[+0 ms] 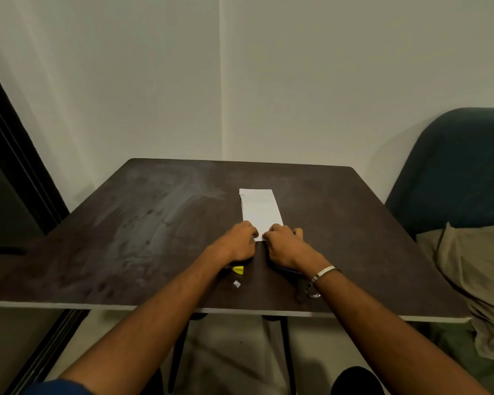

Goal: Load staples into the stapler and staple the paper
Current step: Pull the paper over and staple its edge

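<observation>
A folded white paper [260, 208] lies lengthwise on the dark table [143, 223], right of centre. My left hand [236, 243] and my right hand [285, 244] rest side by side on its near edge, fingers curled down onto the paper. A small yellow box [238, 269] lies just behind my left wrist, partly hidden by it. A tiny silvery strip of staples [236, 284] lies on the table nearer to me. A dark object, possibly the stapler [290, 271], shows under my right wrist, mostly hidden.
A dark blue chair [457, 169] stands at the table's right, with beige cloth [474, 266] draped over its seat. Walls close the far side. A dark door frame [9, 155] runs along the left. My right wrist wears a metal bangle [322, 273].
</observation>
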